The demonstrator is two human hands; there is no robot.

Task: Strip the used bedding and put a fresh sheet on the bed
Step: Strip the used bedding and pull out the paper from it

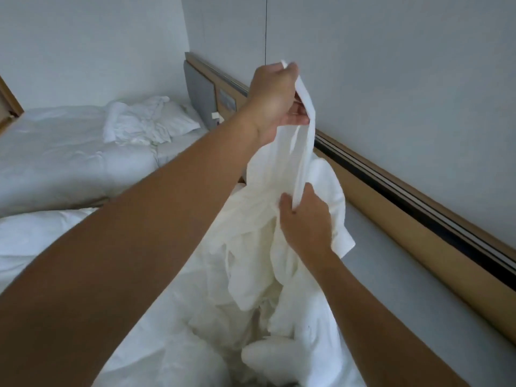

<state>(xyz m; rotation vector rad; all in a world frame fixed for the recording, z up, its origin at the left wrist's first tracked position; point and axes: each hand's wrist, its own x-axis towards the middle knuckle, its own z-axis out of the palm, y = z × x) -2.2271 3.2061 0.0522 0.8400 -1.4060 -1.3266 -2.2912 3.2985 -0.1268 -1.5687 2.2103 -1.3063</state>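
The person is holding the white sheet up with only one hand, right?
Not quite. The head view shows both hands on the white sheet: the left hand grips it up high, and the right hand pinches its edge lower down.

A plain pale wall (pixel 391 65) fills the background. A thin dark line (pixel 266 26) runs vertically down it. A wooden rail (pixel 405 233) is fixed along the wall base and slopes from upper left to lower right in view. A dark strip (pixel 405 195) is recessed along the rail's upper part. At the rail's far end sits a grey padded panel (pixel 199 93). A control plate (pixel 227 99) is mounted just beside the panel. A wooden frame (pixel 8 99) shows at the left edge.
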